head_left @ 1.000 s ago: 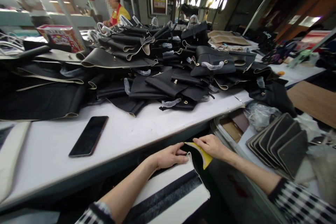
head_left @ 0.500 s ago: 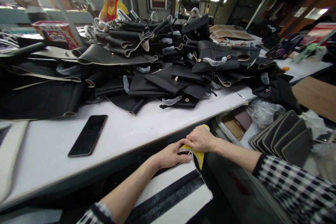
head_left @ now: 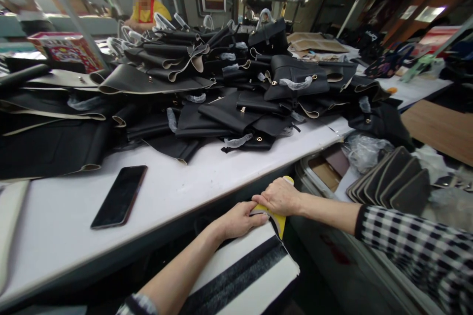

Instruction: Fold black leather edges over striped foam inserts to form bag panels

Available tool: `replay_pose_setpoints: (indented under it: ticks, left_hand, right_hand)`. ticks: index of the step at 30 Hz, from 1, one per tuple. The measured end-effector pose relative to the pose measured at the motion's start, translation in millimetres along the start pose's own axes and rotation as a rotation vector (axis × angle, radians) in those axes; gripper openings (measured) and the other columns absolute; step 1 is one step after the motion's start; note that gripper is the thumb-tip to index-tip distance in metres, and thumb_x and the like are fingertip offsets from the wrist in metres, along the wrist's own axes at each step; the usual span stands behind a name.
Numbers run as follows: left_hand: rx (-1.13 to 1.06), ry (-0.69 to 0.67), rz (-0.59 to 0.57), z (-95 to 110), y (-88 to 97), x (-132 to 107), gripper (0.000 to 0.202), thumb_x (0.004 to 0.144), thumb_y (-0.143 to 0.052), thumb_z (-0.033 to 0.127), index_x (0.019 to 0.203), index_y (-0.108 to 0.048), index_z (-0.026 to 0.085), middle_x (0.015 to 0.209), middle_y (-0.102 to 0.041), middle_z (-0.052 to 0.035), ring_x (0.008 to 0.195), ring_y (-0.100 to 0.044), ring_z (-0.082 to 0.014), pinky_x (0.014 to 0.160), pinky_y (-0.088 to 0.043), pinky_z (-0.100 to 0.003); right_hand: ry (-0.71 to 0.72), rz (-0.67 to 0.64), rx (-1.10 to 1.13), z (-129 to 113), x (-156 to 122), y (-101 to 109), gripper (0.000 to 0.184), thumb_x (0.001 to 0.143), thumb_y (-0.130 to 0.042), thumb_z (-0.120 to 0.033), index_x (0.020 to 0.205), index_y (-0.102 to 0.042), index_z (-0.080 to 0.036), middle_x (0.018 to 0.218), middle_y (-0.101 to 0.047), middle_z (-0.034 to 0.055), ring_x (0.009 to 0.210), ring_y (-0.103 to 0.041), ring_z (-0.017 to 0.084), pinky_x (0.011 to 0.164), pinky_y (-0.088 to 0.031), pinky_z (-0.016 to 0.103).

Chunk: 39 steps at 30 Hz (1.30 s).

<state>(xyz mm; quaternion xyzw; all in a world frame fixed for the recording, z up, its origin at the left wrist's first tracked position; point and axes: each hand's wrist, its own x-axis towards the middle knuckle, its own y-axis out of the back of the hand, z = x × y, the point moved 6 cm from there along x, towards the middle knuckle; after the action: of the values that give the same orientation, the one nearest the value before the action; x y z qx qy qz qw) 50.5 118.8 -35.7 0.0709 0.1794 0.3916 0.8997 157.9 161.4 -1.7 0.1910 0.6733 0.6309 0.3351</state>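
My left hand (head_left: 238, 219) rests with curled fingers on the top edge of a white panel with a dark grey stripe (head_left: 244, 270), which lies across my lap below the table edge. My right hand (head_left: 278, 196) is closed over a yellow backing strip (head_left: 280, 225) at the panel's upper right corner, pinching it against the panel. The two hands nearly touch. What lies under the right palm is hidden.
A white table (head_left: 207, 177) carries a black phone (head_left: 118, 197) and a big heap of black leather bag parts (head_left: 207, 93). Fanned dark oval pieces (head_left: 391, 182) and plastic wrap lie at the right. Another person in yellow (head_left: 146, 7) works at the far end.
My right hand has moved left and up over the yellow strip, folding it from a raised flap down toward the panel's corner. The left hand has barely shifted.
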Motion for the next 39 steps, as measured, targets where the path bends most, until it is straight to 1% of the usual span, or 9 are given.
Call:
replay_pose_setpoints:
  ticks: [8,19,23,25,28,32,34,36,39]
  left_hand:
    - [0.041,0.004,0.007,-4,-3.9,2,0.048,0.086,-0.054,0.051,0.114,-0.067,0.013,0.104,-0.070,-0.0048,0.093,-0.060,-0.0246,0.086,-0.046,-0.032]
    - [0.289,0.044,0.037,10,-5.5,-5,0.047,0.090,-0.046,0.053,0.101,-0.070,0.015,0.085,-0.069,-0.0072,0.076,-0.062,-0.0225,0.064,-0.042,-0.029]
    - [0.414,0.088,0.070,14,-5.2,-13,0.052,0.088,-0.046,0.060,0.095,-0.071,0.015,0.079,-0.068,-0.0087,0.070,-0.061,-0.0234,0.064,-0.040,-0.030]
    - [0.354,0.093,0.056,14,-4.7,-19,0.054,0.089,-0.044,0.062,0.095,-0.071,0.015,0.082,-0.069,-0.0079,0.073,-0.061,-0.0234,0.066,-0.041,-0.030]
    - [0.059,0.047,0.006,14,-2.6,-26,0.055,0.092,-0.039,0.059,0.096,-0.072,0.015,0.093,-0.070,-0.0052,0.087,-0.060,-0.0229,0.079,-0.044,-0.030]
    - [-0.323,0.127,0.051,7,7.9,-28,0.056,0.090,-0.043,0.059,0.108,-0.071,0.014,0.103,-0.071,-0.0057,0.096,-0.059,-0.0229,0.093,-0.041,-0.036]
    - [-0.388,0.182,0.059,3,9.6,-25,0.054,0.088,-0.048,0.057,0.112,-0.071,0.015,0.108,-0.071,-0.0071,0.100,-0.059,-0.0233,0.094,-0.040,-0.037]
    - [-0.411,0.213,0.060,1,8.6,-21,0.049,0.084,-0.057,0.051,0.114,-0.071,0.016,0.113,-0.070,-0.0074,0.103,-0.059,-0.0233,0.096,-0.040,-0.036]
    - [-0.401,0.258,0.080,-4,5.8,-14,0.046,0.075,-0.066,0.042,0.112,-0.072,0.014,0.105,-0.073,-0.0080,0.094,-0.062,-0.0229,0.091,-0.043,-0.036]
  right_hand:
    - [-0.080,-0.011,0.024,-1,-3,-10,0.072,0.101,-0.018,-0.052,0.077,-0.077,-0.019,0.075,-0.074,0.0130,0.073,-0.071,0.025,0.066,-0.042,0.031]
    - [-0.110,-0.013,0.089,-11,-12,-24,0.058,0.101,-0.026,-0.046,0.082,-0.075,-0.022,0.076,-0.073,0.0114,0.074,-0.070,0.026,0.068,-0.043,0.033]
    - [-0.139,-0.013,0.167,-20,-18,-26,0.059,0.100,-0.025,-0.047,0.083,-0.075,-0.020,0.078,-0.073,0.0135,0.077,-0.069,0.028,0.071,-0.043,0.036]
    - [-0.175,-0.009,0.222,-24,-22,-25,0.064,0.100,-0.022,-0.048,0.079,-0.074,-0.018,0.078,-0.073,0.0164,0.077,-0.069,0.029,0.072,-0.043,0.038]
    - [-0.240,0.004,0.336,-25,-26,-25,0.066,0.099,-0.022,-0.050,0.077,-0.073,-0.016,0.078,-0.072,0.0188,0.078,-0.068,0.031,0.075,-0.042,0.040]
    - [-0.348,0.020,0.624,-13,-31,-37,0.063,0.095,-0.027,-0.062,0.080,-0.070,-0.019,0.072,-0.069,0.0117,0.074,-0.065,0.026,0.070,-0.042,0.035]
    - [-0.431,0.003,0.839,-6,-37,-52,0.072,0.093,-0.019,-0.070,0.064,-0.060,-0.018,0.056,-0.060,0.0070,0.058,-0.058,0.020,0.059,-0.039,0.030]
    - [-0.523,-0.021,1.067,-2,-46,-67,0.076,0.090,-0.003,-0.074,0.055,-0.045,-0.020,0.041,-0.042,0.0016,0.042,-0.043,0.014,0.048,-0.034,0.028]
    - [-0.612,-0.038,1.368,-1,-60,-81,0.073,0.086,0.000,-0.078,0.062,-0.041,-0.022,0.038,-0.027,-0.0059,0.035,-0.025,0.010,0.041,-0.025,0.024]
